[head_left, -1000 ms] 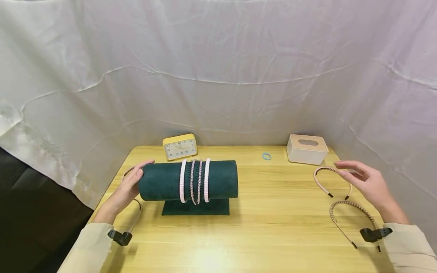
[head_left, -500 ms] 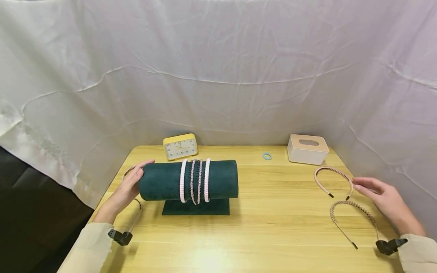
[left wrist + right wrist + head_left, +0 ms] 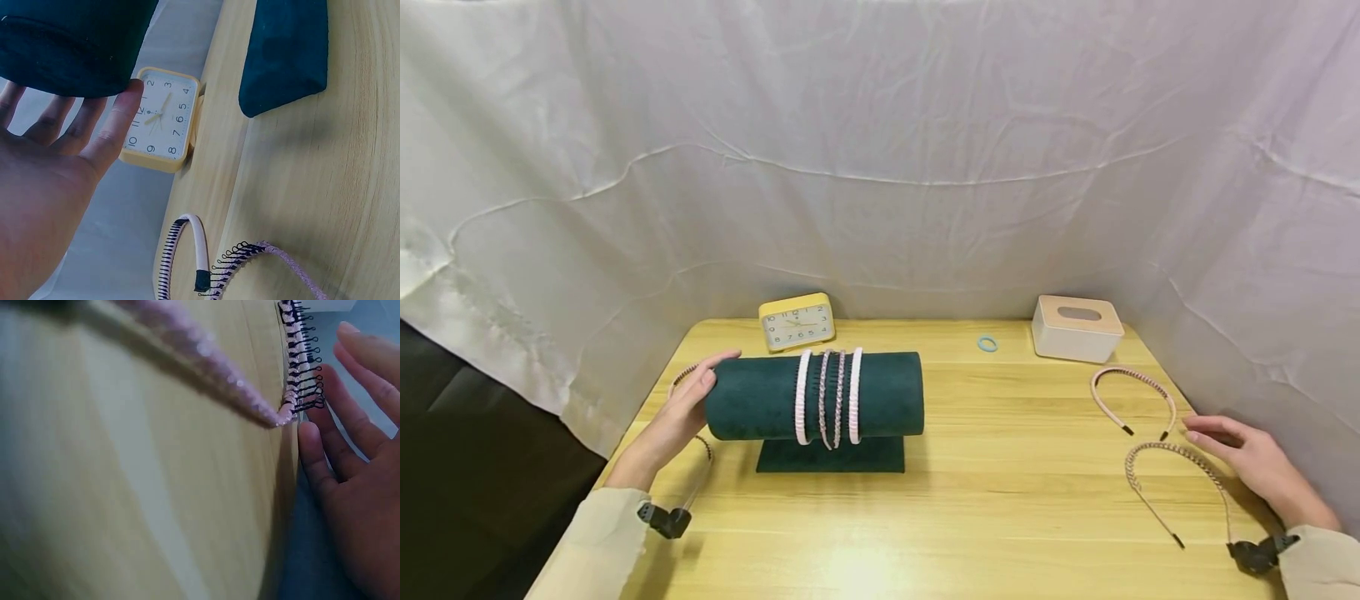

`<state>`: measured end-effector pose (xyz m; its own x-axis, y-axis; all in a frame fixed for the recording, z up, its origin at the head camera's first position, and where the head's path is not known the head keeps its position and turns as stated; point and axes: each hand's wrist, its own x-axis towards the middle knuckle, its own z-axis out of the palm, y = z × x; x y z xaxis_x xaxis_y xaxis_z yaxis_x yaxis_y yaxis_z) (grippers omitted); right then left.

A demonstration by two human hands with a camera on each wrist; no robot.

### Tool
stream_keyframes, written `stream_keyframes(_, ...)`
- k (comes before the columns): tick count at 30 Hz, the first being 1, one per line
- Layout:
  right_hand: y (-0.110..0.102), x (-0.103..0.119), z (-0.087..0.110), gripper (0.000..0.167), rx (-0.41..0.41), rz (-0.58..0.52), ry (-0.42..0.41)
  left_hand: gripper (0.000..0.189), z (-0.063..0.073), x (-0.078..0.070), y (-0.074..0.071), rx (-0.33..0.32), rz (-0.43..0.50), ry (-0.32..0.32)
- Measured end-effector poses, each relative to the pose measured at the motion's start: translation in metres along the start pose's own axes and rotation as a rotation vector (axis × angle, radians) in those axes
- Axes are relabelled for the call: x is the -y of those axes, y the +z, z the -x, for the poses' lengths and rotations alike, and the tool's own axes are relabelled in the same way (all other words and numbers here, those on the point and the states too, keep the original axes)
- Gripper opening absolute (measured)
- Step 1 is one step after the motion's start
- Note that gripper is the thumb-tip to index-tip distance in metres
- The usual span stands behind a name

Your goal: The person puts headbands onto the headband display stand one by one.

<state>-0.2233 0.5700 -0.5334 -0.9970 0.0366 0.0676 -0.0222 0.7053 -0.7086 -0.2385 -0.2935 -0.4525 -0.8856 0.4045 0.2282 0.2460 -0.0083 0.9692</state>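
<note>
A dark green velvet headband stand (image 3: 748,400) with a horizontal roll stands left of centre. Several headbands hang over the roll, among them a thick pale pink headband (image 3: 801,400) and a glittery one (image 3: 838,400). My left hand (image 3: 673,421) rests on the roll's left end, its fingers extended in the left wrist view. At the right table edge my right hand (image 3: 1258,458) has relaxed fingers and holds nothing. Beside it lie a pink toothed headband (image 3: 1101,400) and a glittery headband (image 3: 1165,446); the latter's right leg is partly hidden by the wrist camera.
Two more headbands, one pale pink (image 3: 199,240) and one glittery (image 3: 287,261), lie by my left arm, partly hidden in the head view. Along the back stand a yellow clock (image 3: 797,325) and a tissue box (image 3: 1078,329). A blue ring (image 3: 987,343) lies near the box.
My right hand has moved from above the pink toothed headband outward and nearer to me, to the table's right edge. The left hand and stand have stayed put.
</note>
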Motion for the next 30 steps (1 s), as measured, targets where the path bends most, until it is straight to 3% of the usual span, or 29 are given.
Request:
stream_keyframes(7,-0.002,-0.001,0.0,0.048,0.068,0.044,-0.017,0.05,-0.001,-0.001,0.0,0.016,0.017,0.028)
stream_keyframes(19,-0.012,-0.001,-0.001,0.056,0.21,0.121,0.071,0.05,-0.001,0.0,0.0,0.011,0.021,0.02)
stream_keyframes(22,-0.012,0.001,0.0,0.054,0.244,0.113,0.06,0.05,0.0,-0.001,0.001,0.009,0.016,0.018)
stream_keyframes(30,-0.011,0.004,0.0,0.043,0.25,0.157,0.031,0.05,0.0,-0.002,0.001,0.001,0.007,0.012)
